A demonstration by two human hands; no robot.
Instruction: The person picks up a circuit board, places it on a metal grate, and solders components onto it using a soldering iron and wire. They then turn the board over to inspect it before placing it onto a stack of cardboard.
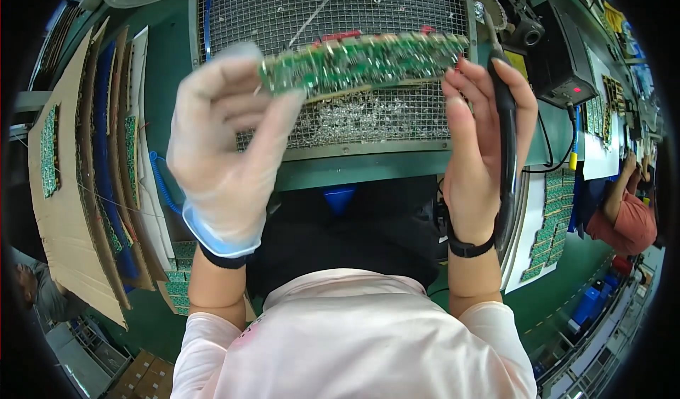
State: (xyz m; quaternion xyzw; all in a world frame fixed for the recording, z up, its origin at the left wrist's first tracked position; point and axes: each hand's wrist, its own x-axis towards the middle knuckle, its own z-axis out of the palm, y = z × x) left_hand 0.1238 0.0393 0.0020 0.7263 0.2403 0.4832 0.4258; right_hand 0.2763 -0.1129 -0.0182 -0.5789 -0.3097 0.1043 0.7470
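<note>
A long green circuit board (361, 63) is held up level between both hands, above a wire mesh tray (340, 2). My left hand (227, 151), in a thin clear glove, pinches the board's left end. My right hand (482, 144) is bare and steadies the board's right end with its fingertips. That same hand also holds a black soldering iron (506, 137) along the palm, its tip pointing up and away from me, its cable running down past a black wristband.
Cardboard sheets (71, 186) with green boards stand on the left. More boards lie on white sheets (549, 222) at right. A black soldering station (559, 59) sits at the back right. Another person (627, 215) works at the far right. Solder scraps lie on the mesh.
</note>
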